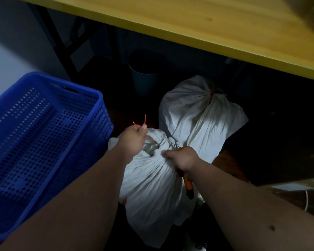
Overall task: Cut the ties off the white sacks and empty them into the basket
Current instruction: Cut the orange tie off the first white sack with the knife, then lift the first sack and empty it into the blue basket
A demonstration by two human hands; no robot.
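Two white sacks stand on the dark floor under a table. The near sack (152, 180) is bunched at its neck. My left hand (132, 140) pinches a thin orange tie (143, 121) just above that neck, its ends sticking up. My right hand (182, 158) grips the neck cloth together with an orange-handled cutter (188, 185), whose metal tip pokes out by the fingers. The far sack (198, 116) is closed by a red tie (212, 94) round its top. A blue perforated basket (91, 109) sits to the left with nothing in it.
A yellow wooden tabletop (225, 28) overhangs the sacks. A dark round bin (143, 82) stands behind them in shadow, and dark table legs (62, 42) rise at the back left. A white cord (306, 198) lies at the right.
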